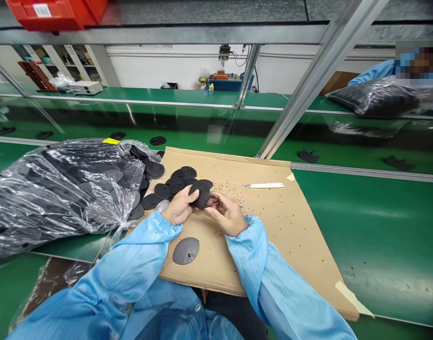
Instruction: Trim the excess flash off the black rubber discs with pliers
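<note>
My left hand (pixel 182 206) is closed on a black oval plastic piece (pixel 201 194), thumb across its face, holding it tilted above the cardboard. At the right edge of that piece is my right hand (pixel 227 212), its fingers curled in a pinch; what they hold is hidden. A small pale tip (pixel 241 205) shows just beyond the right knuckles. A single grey-black oval piece (pixel 186 250) lies flat below my hands. Behind my left hand, several similar black pieces (pixel 162 191) lie in a loose pile. A white-handled cutter knife (pixel 265 185) rests farther right.
The cardboard sheet (pixel 273 222) is sprinkled with dark crumbs. At left, a large clear plastic bag (pixel 60 198) of black pieces spills toward it. A slanted metal post (pixel 308 80) stands behind. More black pieces (pixel 309 156) lie on the green surface; another person's blue sleeve (pixel 374 72) shows far right.
</note>
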### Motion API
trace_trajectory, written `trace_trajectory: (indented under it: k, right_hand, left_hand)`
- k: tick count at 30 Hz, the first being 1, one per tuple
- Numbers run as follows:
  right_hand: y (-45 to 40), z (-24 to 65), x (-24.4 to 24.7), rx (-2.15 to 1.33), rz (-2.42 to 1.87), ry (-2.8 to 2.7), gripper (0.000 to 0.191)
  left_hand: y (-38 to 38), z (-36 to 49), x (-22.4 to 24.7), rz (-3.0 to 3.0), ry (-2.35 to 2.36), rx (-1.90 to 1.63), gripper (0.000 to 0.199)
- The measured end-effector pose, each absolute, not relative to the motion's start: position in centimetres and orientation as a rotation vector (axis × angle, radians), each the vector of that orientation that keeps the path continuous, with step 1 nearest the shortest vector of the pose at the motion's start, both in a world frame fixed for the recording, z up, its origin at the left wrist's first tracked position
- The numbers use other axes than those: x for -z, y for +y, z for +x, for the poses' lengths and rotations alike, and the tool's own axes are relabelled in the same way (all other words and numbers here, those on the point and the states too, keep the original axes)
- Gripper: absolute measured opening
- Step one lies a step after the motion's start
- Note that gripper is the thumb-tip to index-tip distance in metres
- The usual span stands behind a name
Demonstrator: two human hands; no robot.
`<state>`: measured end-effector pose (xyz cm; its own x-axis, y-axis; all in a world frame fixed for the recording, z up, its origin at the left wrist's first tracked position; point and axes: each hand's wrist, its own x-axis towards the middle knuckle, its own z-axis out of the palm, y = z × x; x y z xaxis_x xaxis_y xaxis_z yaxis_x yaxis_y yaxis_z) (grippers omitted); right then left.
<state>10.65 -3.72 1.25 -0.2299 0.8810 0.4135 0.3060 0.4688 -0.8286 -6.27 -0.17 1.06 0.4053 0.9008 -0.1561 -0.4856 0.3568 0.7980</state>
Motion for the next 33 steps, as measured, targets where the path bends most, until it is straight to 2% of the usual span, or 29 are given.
trace_trajectory:
  k: [5, 11, 19, 27, 33]
  right_hand:
    - [-3.8, 10.6, -1.1, -0.581, -0.990, -1.786, 0.024]
    - [-3.8, 10.4, -0.9, -0.413, -0.994, -1.824, 0.023]
    - [-4.0, 10.2, -0.9, -0.143, -0.989, -1.945, 0.025]
    - [-3.1, 10.7, -0.7, -0.402, -1.041, -1.677, 0.023]
    - [-1.3, 12.2, 0.4, -0.316, -1.315, -1.364, 0.024]
  left_hand:
    - [-0.4, -6.5, -1.2, 0.765, 0.671, -0.802, 0.045]
    - [-0.8, -6.4, -1.3, 0.833, 0.602, -0.732, 0.051]
    - [-0.9, -6.4, -0.8, 0.850, 0.578, -0.756, 0.042]
    - [-1.0, -6.3, -1.6, 0.711, 0.729, -0.940, 0.040]
    - [2.6, -5.8, -4.1, 0.881, 0.989, -1.159, 0.044]
